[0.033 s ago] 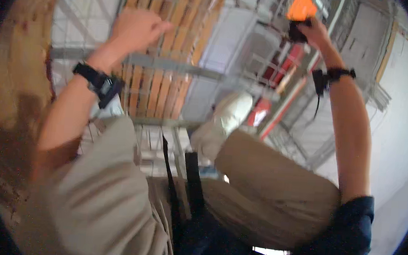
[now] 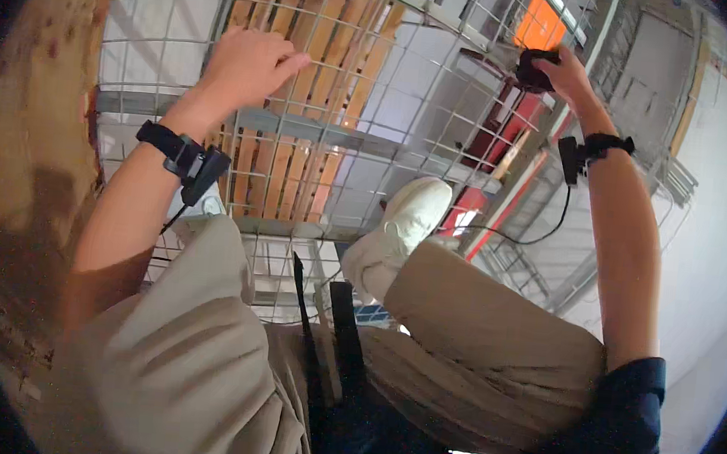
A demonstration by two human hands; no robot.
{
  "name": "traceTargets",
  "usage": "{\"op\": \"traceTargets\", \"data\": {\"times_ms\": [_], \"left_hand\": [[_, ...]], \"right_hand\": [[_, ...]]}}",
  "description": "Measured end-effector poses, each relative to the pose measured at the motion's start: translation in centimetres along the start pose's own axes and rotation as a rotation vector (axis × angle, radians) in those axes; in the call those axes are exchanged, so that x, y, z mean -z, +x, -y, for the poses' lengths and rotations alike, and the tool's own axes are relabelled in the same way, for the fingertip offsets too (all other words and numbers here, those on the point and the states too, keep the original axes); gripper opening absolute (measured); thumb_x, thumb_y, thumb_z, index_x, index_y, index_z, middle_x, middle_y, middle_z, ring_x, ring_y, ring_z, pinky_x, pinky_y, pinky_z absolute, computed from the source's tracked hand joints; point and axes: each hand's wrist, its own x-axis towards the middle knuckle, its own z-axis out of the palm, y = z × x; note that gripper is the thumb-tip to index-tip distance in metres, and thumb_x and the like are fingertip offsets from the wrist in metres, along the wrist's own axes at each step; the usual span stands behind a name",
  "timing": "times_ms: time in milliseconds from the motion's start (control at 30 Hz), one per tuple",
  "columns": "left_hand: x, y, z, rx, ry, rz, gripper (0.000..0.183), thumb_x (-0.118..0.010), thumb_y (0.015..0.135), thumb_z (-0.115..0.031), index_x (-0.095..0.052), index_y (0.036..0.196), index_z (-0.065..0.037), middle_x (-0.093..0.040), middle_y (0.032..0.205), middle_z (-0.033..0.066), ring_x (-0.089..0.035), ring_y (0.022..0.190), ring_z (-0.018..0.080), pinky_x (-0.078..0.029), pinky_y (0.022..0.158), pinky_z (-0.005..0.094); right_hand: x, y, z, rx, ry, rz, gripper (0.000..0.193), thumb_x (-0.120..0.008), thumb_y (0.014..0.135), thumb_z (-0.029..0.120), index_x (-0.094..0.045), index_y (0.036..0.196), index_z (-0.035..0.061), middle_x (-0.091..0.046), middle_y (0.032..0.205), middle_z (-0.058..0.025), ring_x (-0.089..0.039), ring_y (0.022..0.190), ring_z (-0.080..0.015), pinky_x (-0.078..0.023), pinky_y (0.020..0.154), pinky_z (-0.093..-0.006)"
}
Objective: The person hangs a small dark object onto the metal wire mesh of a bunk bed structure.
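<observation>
My left hand [image 2: 252,66] is in front of a wire mesh panel [image 2: 389,82] at the upper left. Its fingers curl away from view and the thumb points right. Whether they grip a wire is hidden. My right hand [image 2: 569,76], reaching to the upper right, is closed around a black rounded thing [image 2: 535,70]. Just beyond that is a flat orange thing [image 2: 543,20], partly behind mesh; I cannot tell whether the two are joined. Each wrist wears a black strap with a small device, the left one [image 2: 199,174] and the right one [image 2: 570,160].
A grey metal bar [image 2: 320,130] crosses the mesh, with wooden slats [image 2: 273,172] behind it. My white shoe [image 2: 417,207] is beside red items [image 2: 465,206]. A thin black cable [image 2: 526,241] hangs below my right wrist. A stained brown board [image 2: 41,112] stands left, a pale wall [image 2: 719,215] right.
The picture has become sharper. Both hands, the black thing and the mesh appear slightly lower in view. Neither hand's grip visibly differs.
</observation>
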Motion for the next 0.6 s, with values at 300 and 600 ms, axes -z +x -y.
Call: {"op": "traceTargets", "data": {"times_ms": [300,600], "left_hand": [[1.1,-1.0,0.3,0.073,0.052,0.142,0.042,-0.053,0.098,-0.042,-0.070,0.081,-0.007,-0.066,0.081,0.0120,-0.063,0.080,0.0350,-0.044,0.077,0.0486],[0.6,-1.2,0.2,0.013,0.006,0.045,0.043,-0.054,0.097,-0.043,-0.068,0.079,-0.006,-0.066,0.078,0.0120,-0.064,0.078,0.0353,-0.045,0.074,0.0487]], "right_hand": [[1.7,-1.2,9.3,0.004,-0.076,0.123,0.049,-0.076,0.081,0.033,-0.059,0.114,0.0015,-0.070,0.102,-0.0197,-0.070,0.094,-0.0344,-0.055,0.081,-0.0427],[1.6,-1.7,11.0,0.055,-0.186,0.030,0.046,-0.075,0.078,0.038,-0.062,0.107,0.0042,-0.071,0.097,-0.0208,-0.069,0.093,-0.0396,-0.055,0.081,-0.0458]]}}
